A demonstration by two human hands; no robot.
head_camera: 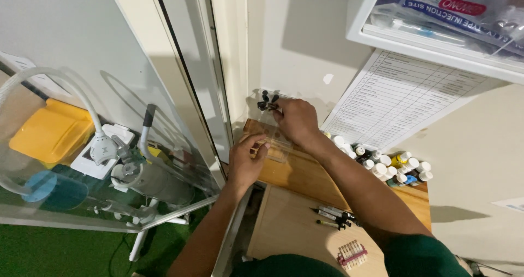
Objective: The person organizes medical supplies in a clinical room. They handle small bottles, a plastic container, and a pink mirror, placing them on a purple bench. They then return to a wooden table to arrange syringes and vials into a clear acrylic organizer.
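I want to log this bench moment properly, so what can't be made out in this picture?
Head view only:
- Small dark pieces: too small to identify, partly covered by the right hand.
- Clear tray: contents unreadable, both the right and left hand overlap it.
- Bottles: labels too small.
- Shelf: cut off by the top edge.
- Stand: base blurred behind the glass panel.

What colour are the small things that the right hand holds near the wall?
Black, seen in the head view: small pieces at the right hand.
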